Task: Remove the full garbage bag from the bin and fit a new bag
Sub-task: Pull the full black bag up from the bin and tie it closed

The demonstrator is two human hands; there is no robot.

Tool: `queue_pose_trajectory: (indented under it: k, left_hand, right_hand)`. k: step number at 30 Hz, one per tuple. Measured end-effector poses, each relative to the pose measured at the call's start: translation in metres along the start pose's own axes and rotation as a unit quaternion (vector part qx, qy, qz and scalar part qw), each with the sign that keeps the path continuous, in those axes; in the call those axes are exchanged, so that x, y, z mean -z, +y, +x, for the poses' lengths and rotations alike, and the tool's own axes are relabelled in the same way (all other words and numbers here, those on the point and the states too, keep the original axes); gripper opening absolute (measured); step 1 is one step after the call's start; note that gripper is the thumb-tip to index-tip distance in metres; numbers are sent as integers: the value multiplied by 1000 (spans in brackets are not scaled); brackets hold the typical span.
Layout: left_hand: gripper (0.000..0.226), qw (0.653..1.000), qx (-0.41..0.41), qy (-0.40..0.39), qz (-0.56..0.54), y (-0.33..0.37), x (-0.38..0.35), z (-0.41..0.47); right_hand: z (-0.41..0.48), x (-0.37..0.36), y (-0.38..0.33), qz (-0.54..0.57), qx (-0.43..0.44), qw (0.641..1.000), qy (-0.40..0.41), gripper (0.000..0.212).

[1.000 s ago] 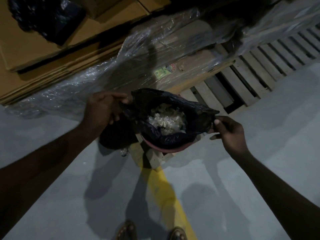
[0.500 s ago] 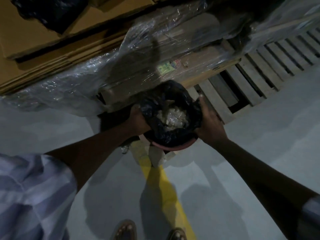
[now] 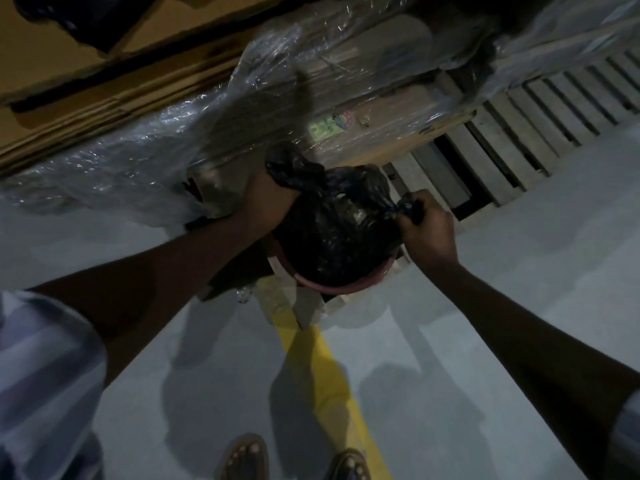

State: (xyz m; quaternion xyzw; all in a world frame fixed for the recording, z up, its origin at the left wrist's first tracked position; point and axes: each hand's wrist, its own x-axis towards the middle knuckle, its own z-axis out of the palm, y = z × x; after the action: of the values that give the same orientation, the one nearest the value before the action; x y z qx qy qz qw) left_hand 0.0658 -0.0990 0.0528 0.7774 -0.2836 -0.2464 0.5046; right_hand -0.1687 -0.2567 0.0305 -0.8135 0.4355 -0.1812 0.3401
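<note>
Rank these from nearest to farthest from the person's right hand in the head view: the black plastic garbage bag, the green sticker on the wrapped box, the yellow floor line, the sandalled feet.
1. Black plastic garbage bag: gripped by the right hand.
2. Green sticker: up-left, on the wrapped box.
3. Yellow floor line: below the bin.
4. Sandalled feet: bottom edge.

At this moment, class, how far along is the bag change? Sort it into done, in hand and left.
Done: the black bag's mouth is gathered nearly closed over the rubbish. In hand: the left hand and the right hand each grip a bunched corner of it. Left: the bag sits in the pink-rimmed bin, so lifting it out remains, then fitting a new bag; none is clearly in view.
</note>
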Motion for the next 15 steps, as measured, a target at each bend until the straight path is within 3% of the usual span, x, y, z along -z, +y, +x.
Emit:
queue_pose_trajectory:
  k: [3,6,8,9,12,14,15]
  left_hand:
    - [27,998,61,15,-12,-4,10,4]
    - [31,992,121,-2,-21,-11,12,3]
    - [18,984,176,-18,-14,-17,12,0]
    - [24,980,198,-27,-10,-20,10,0]
    - [22,979,200,-29,0,-22,1,-1]
    - [18,978,209,-30,-4,-20,-2,0]
    - [20,976,215,-33,-12,-18,-2,1]
  right_hand:
    - [8,9,9,-37,7,999,-21,41]
    - [13,6,20,-110,-21,990,-84,26]
    - [14,5,20,-119,-32,988,-91,28]
    - [13,6,17,-115,2,989,-91,34]
    - [11,1,8,-125,186,963,-152,80]
    - [9,-11,1,-181,191,940,-217,117]
    - [8,-18,0,-212,166,934,-234,126]
